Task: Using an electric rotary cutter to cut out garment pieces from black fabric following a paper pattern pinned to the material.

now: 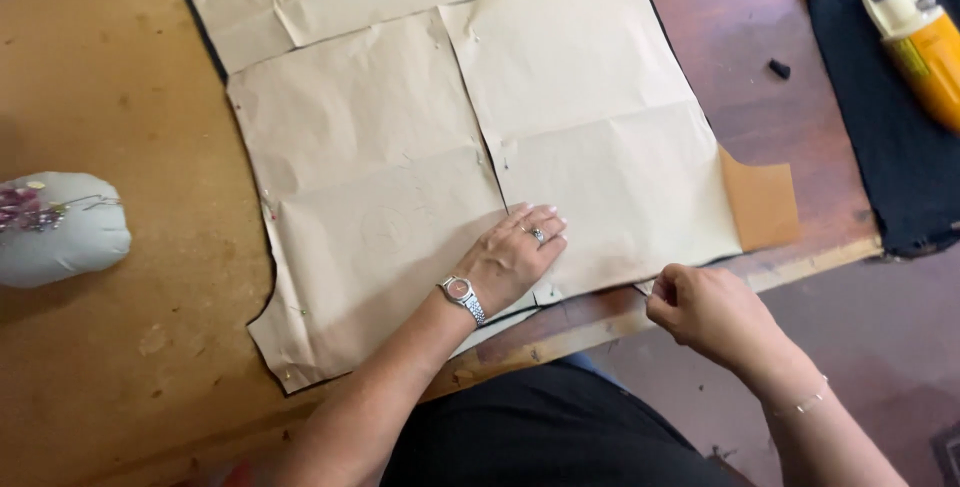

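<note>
Left hand (pixel 515 257) presses flat, fingers together, on tan paper pattern (pixel 590 137) at centre; right hand (pixel 700 312) pinches its lower edge; yellow bottle (pixel 920 42) upper right.

Soft, even daylight, faint shadows, mild blur, slightly washed-out paper; no glare.

One package shows: a yellow-orange bottle (pixel 925 42) with a white cap, lying tilted at the upper right of the frame on dark cloth (pixel 880 147). A greenish label strip runs along its side. No signs or screens appear.
</note>
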